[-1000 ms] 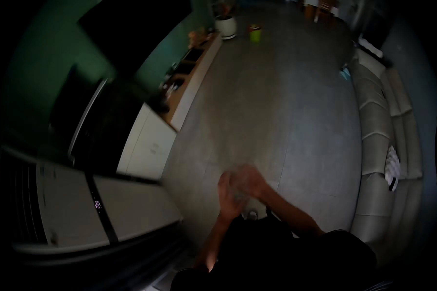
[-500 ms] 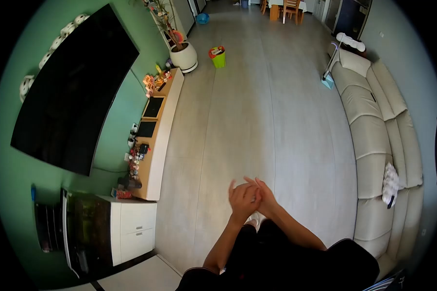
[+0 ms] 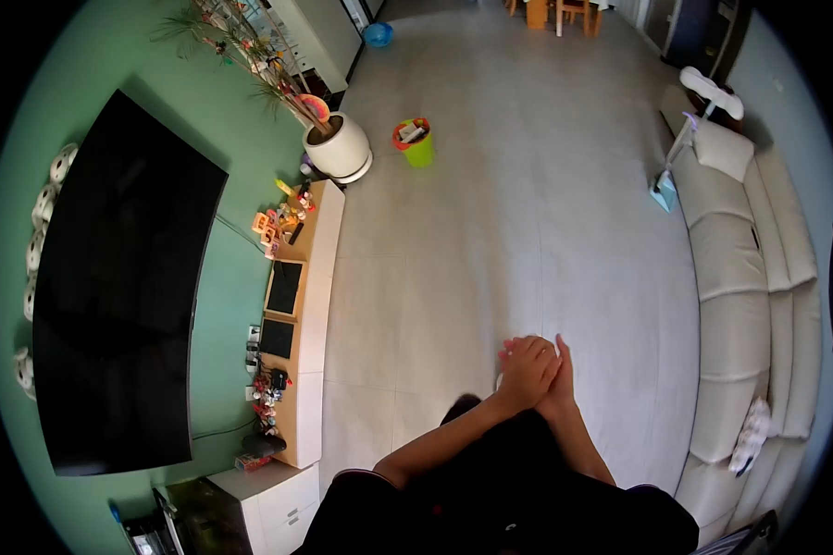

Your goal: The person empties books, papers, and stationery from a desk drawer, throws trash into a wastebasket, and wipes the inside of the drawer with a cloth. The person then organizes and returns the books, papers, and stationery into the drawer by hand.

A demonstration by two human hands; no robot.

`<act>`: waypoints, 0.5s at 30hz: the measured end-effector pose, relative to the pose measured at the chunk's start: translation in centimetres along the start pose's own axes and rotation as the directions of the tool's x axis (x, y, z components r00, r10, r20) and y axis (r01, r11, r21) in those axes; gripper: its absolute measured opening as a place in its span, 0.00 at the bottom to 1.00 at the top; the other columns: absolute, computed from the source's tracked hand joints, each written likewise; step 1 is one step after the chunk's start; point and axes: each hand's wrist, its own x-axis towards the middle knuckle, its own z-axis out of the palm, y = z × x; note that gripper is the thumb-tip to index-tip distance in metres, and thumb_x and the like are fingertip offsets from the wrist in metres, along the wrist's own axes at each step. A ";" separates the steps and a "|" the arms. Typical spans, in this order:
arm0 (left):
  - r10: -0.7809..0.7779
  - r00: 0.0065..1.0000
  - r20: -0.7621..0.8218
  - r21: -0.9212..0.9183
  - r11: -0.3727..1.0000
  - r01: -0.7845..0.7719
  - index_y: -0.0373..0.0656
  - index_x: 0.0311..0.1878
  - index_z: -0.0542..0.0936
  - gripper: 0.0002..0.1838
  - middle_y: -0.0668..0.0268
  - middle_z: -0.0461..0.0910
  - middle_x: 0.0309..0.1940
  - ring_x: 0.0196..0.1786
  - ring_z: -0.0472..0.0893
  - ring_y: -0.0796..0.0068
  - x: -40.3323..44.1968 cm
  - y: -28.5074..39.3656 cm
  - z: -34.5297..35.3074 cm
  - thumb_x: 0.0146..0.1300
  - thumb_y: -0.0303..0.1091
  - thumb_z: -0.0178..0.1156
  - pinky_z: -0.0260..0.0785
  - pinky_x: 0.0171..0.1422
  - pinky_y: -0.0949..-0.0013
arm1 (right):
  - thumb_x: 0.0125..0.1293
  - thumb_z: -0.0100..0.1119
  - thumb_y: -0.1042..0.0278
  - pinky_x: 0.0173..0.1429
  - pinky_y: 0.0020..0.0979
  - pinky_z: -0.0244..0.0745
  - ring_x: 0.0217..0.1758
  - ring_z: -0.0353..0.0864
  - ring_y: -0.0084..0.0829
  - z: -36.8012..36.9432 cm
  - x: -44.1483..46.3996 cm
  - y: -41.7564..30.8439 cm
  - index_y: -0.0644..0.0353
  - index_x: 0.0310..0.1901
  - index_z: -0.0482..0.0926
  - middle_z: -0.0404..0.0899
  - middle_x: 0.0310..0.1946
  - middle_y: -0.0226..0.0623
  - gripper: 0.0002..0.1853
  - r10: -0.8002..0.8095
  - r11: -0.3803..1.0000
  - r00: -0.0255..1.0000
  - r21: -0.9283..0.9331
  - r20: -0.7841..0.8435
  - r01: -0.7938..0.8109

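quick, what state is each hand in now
Left hand: pressed against the right hand; open or closed cannot be told.
Right hand: partly hidden behind the left; cannot be told.

Sofa [image 3: 733, 333] right of hands [image 3: 529, 372] — television [image 3: 125, 296] left.

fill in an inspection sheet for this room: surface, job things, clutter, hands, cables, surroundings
surface: light floor with thin seams
job things: nothing seen; anything between the hands is hidden
clutter: trinkets on shelf, filled bin, cloth on sofa
hands: left hand laid against right hand, partly covering it
cables: thin wires against wall
surroundings: TV, plant pot
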 end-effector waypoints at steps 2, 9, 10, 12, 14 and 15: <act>-0.015 1.000 0.012 0.120 0.993 0.014 0.45 0.45 0.83 0.11 0.61 0.79 0.57 0.63 0.75 0.57 5.6 -5.7 -2.3 0.65 0.39 0.59 0.52 0.78 0.39 | 0.77 0.43 0.38 0.74 0.45 0.67 0.69 0.73 0.46 1.6 8.0 -2.4 0.63 0.66 0.70 0.74 0.66 0.44 0.34 -0.016 0.999 0.999 0.028 -0.047 0.017; -0.226 0.968 0.114 0.433 0.888 0.156 0.42 0.67 0.75 0.26 0.55 0.68 0.74 0.74 0.68 0.52 20.5 -28.9 -6.1 0.68 0.41 0.57 0.52 0.78 0.40 | 0.77 0.54 0.47 0.39 0.33 0.75 0.30 0.82 0.30 6.2 37.6 -6.8 0.61 0.36 0.87 0.86 0.29 0.34 0.24 -0.361 0.509 0.919 -0.859 -0.156 0.055; -0.223 0.968 0.113 0.423 0.893 0.156 0.42 0.67 0.75 0.26 0.55 0.68 0.74 0.74 0.68 0.52 22.1 -33.1 -6.4 0.68 0.41 0.57 0.52 0.78 0.40 | 0.77 0.54 0.47 0.39 0.33 0.75 0.30 0.82 0.30 7.3 41.9 -7.9 0.61 0.36 0.87 0.86 0.29 0.34 0.24 -0.368 0.503 0.916 -0.863 -0.159 0.052; -0.516 0.787 0.337 -0.215 0.772 0.598 0.38 0.70 0.70 0.28 0.51 0.71 0.70 0.70 0.72 0.50 23.8 -42.9 -6.0 0.70 0.40 0.57 0.64 0.73 0.52 | 0.76 0.54 0.46 0.34 0.37 0.74 0.24 0.81 0.36 10.0 51.0 -10.4 0.67 0.27 0.84 0.81 0.20 0.45 0.29 -0.182 -0.232 0.983 -0.971 -0.020 -0.063; -0.502 0.783 0.368 0.004 0.843 0.539 0.35 0.71 0.65 0.28 0.44 0.73 0.66 0.63 0.78 0.46 20.4 -56.3 -1.7 0.74 0.39 0.55 0.71 0.65 0.58 | 0.75 0.53 0.43 0.35 0.44 0.75 0.23 0.80 0.49 9.8 60.6 -11.5 0.70 0.23 0.82 0.78 0.18 0.55 0.34 -0.189 -0.475 0.971 -0.879 0.149 0.042; -0.512 0.791 0.336 -0.106 0.813 0.572 0.35 0.71 0.64 0.27 0.44 0.76 0.63 0.61 0.79 0.44 23.0 -58.6 -4.7 0.76 0.39 0.54 0.72 0.64 0.57 | 0.75 0.52 0.42 0.36 0.47 0.74 0.24 0.79 0.54 10.3 65.6 -12.4 0.71 0.23 0.81 0.78 0.19 0.57 0.35 -0.265 -0.396 0.963 -0.916 0.041 -0.070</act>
